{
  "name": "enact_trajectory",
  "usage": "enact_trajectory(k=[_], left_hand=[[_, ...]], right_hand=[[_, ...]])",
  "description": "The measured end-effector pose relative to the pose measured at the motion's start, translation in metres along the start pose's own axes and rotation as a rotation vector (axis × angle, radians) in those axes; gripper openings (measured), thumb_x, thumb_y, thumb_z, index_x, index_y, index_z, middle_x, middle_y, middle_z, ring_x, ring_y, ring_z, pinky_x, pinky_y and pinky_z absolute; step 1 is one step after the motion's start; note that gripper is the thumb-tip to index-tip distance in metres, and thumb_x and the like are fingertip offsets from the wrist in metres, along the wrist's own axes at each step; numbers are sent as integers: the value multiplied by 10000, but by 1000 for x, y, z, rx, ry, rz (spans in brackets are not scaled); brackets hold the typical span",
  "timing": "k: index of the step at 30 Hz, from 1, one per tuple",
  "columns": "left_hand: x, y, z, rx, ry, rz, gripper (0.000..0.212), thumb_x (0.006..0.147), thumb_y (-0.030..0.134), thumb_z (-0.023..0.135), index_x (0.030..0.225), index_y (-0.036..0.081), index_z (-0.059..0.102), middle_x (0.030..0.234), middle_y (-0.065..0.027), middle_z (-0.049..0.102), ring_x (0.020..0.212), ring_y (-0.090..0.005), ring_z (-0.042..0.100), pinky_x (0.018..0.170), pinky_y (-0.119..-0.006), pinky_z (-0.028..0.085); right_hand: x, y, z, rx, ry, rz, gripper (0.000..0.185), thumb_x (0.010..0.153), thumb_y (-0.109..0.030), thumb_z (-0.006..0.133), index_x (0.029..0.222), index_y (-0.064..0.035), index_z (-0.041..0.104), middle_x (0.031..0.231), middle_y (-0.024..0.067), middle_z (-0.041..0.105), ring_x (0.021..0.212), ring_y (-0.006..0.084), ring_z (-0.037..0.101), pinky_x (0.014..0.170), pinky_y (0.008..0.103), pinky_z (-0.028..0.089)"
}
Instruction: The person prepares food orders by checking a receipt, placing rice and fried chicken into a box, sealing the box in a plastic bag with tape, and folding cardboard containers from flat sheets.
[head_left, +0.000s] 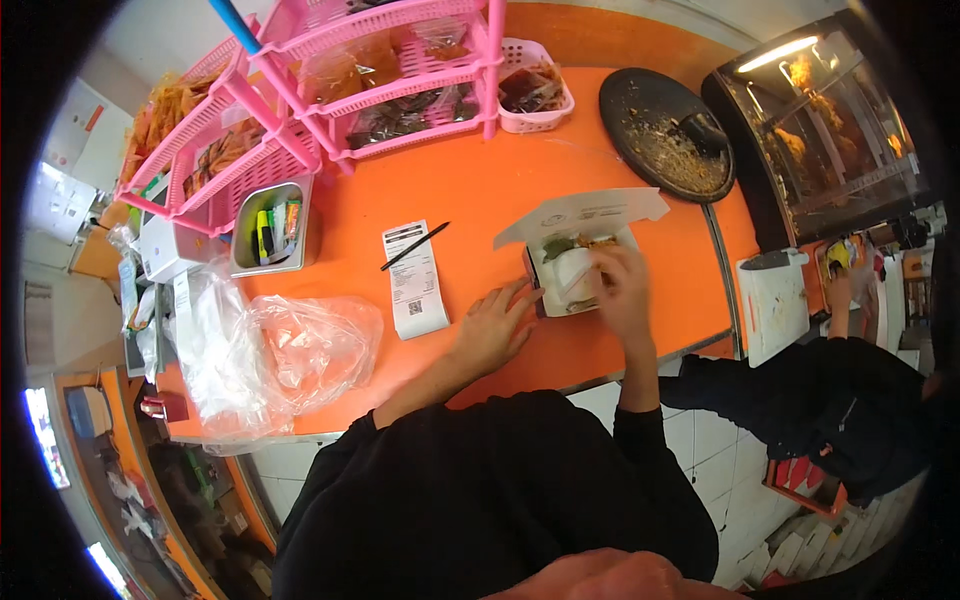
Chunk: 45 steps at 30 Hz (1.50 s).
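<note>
A paper food box (555, 293) stands on the orange table with its printed lid (589, 211) raised at the far side. Inside lie a white wrapped item (568, 268), a green leaf (557, 247) and some brown food (598, 241). Against the box's left side rest the fingertips of my left hand (495, 326), spread and holding nothing. My right hand (624, 289) reaches over the right part of the box, fingers curled near the white item; blur hides whether they grip anything. Left of the box, a black pen (415, 246) lies across a printed paper slip (415, 292).
Clear plastic bags (319, 341) lie at left beside a metal container (271, 229) of markers. Pink racks (409, 101) hold bagged food behind. A crumb-covered black lid (660, 142), a lit glass display case (825, 127) and a white cutting board (772, 304) stand right, near another person (825, 405).
</note>
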<state>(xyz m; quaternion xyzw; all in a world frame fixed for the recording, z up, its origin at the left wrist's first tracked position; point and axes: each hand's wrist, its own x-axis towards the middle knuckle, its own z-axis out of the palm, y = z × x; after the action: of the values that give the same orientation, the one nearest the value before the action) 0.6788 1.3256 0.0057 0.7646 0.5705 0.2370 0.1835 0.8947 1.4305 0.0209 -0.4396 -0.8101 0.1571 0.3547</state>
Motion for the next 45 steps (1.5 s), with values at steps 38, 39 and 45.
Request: enact_trajectory(k=[38, 39, 45], left_hand=[[-9, -7, 0, -162, 75, 131, 522, 863, 235, 624, 1327, 82, 444, 1456, -115, 366, 1252, -329, 428, 1045, -476, 350], [-14, -7, -5, -247, 104, 126, 457, 874, 214, 612, 1292, 84, 479, 1397, -115, 432, 1207, -324, 467, 1025, -460, 374], [-66, -12, -28, -431, 98, -60, 218, 883, 151, 612, 1091, 83, 615, 1083, -99, 631, 993, -289, 611, 869, -383, 493]], right_hand=[[7, -41, 11, -42, 10, 95, 139, 882, -192, 641, 944, -81, 696, 804, 80, 512, 752, 223, 521, 687, 351, 419], [5, -48, 8, -38, 11, 98, 139, 882, -192, 641, 944, -81, 696, 804, 80, 512, 752, 223, 521, 687, 351, 419], [-23, -89, 36, 284, 77, 92, 91, 857, -72, 653, 938, -47, 686, 673, 55, 529, 555, 157, 494, 523, 275, 403]])
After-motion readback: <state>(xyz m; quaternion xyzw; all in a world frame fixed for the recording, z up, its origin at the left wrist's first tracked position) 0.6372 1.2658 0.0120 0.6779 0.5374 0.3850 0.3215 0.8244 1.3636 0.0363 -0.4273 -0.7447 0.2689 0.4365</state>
